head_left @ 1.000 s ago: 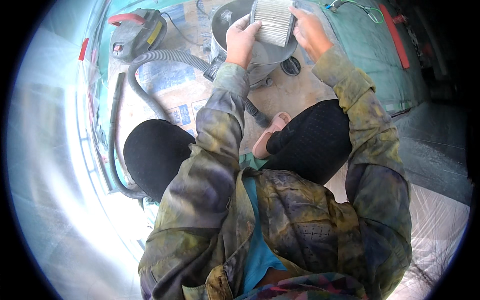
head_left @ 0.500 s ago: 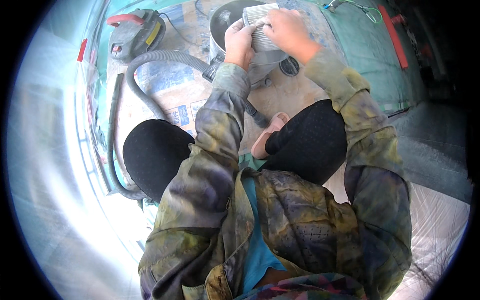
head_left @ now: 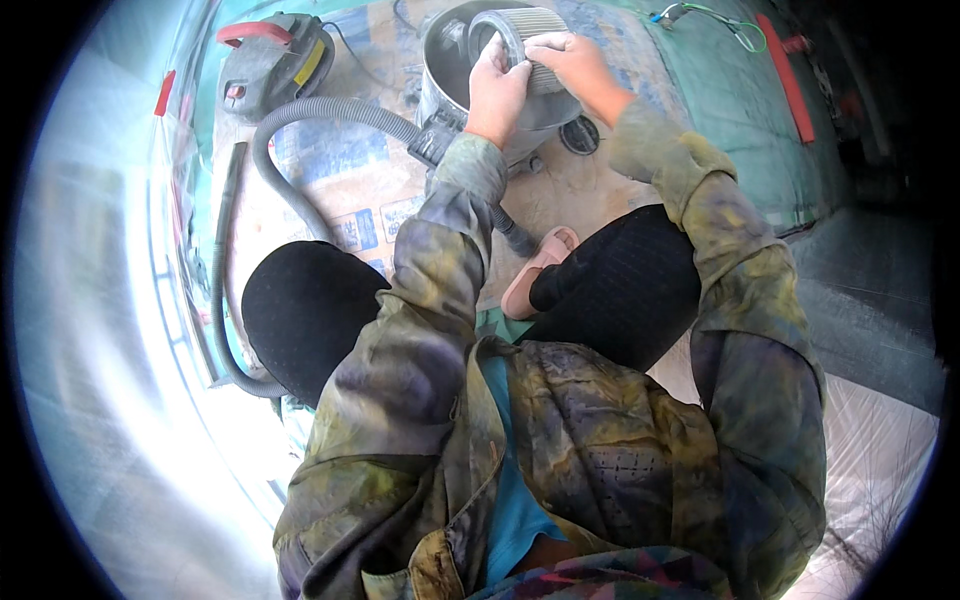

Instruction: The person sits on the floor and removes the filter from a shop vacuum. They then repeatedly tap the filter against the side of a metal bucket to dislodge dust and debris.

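A pleated cylindrical vacuum filter (head_left: 538, 22) with a grey ring at its end is tilted over the open metal drum (head_left: 437, 72) of a vacuum cleaner. My left hand (head_left: 496, 92) grips the ring, its fingers reaching into the filter's round opening. On the other side my right hand (head_left: 580, 68) is closed on the ring's edge and the pleats. Below the hands, a ribbed grey hose (head_left: 330, 108) joins the drum's side. Much of the drum's inside is hidden by the filter and my hands.
The vacuum's motor head (head_left: 275, 65) with a red handle stands at the far left, its cord trailing behind. A dark tube (head_left: 229, 200) lies along the left. Flattened cardboard (head_left: 345, 180) covers the floor. Loose wires (head_left: 700, 12) and a red strip (head_left: 786, 78) lie at the far right.
The filter has turned so its ringed, open end now faces me. My left hand has shifted right, with its fingers now inside the ring.
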Available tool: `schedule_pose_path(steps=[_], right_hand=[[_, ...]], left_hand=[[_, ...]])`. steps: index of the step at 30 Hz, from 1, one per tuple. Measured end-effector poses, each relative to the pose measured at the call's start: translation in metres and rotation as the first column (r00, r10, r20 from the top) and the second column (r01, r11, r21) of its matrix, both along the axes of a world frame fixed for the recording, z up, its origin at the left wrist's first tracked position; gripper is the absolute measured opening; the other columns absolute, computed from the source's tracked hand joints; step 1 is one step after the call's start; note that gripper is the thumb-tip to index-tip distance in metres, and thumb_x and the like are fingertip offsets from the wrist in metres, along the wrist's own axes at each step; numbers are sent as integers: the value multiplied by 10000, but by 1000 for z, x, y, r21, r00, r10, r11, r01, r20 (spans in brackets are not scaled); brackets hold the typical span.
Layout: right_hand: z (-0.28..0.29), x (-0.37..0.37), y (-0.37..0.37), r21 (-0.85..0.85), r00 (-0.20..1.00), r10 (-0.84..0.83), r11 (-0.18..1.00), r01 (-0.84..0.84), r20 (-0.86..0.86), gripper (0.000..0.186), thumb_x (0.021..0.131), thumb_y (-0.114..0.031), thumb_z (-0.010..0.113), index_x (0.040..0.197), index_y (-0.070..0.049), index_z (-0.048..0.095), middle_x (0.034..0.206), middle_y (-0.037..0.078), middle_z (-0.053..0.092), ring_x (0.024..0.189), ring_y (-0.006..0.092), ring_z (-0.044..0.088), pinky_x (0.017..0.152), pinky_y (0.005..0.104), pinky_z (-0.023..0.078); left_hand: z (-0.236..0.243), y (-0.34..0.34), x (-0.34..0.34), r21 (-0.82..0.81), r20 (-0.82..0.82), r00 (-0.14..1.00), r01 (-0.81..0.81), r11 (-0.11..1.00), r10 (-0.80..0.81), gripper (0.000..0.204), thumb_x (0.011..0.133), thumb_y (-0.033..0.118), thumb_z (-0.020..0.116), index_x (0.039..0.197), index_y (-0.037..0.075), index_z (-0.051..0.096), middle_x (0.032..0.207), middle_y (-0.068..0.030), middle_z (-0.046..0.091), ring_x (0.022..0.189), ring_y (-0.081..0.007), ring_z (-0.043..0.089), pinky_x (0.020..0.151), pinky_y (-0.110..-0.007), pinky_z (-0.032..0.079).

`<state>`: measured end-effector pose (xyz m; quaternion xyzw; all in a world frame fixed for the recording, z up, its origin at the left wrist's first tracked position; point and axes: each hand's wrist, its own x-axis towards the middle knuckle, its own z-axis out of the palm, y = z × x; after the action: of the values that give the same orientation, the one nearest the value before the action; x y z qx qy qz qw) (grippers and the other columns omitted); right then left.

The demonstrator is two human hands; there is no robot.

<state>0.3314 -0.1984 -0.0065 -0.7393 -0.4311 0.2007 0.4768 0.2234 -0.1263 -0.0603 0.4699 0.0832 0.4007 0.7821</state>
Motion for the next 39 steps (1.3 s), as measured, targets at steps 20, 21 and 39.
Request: schedule_pose_path(steps=[20,21,39], right_hand=[[34,19,-9,-103,842,-253,967,232,-475,361,905,-272,632,1139,0,602,1095,113,649,973,206,620,832,317,491],[32,16,-6,-68,737,-210,974,218,-642,386,911,-266,624,1163,23,581,1120,132,642,1010,231,617,856,340,495],[31,-20,16,329,599,144,921,211,-788,338,937,-125,557,1239,12,489,1216,130,588,1123,253,581,1001,400,457]], left_hand=[[11,36,-15,-250,249,922,357,900,-296,557,762,-102,454,1318,-71,458,1243,-140,576,1163,-208,536,1023,-291,380],[15,36,-16,-233,261,911,381,895,-320,563,756,-99,455,1319,-70,460,1240,-138,577,1167,-206,531,1025,-288,374],[25,17,-3,-449,139,978,-78,890,156,363,954,142,545,1273,-30,517,1144,-78,611,1007,-144,576,877,-279,458]])
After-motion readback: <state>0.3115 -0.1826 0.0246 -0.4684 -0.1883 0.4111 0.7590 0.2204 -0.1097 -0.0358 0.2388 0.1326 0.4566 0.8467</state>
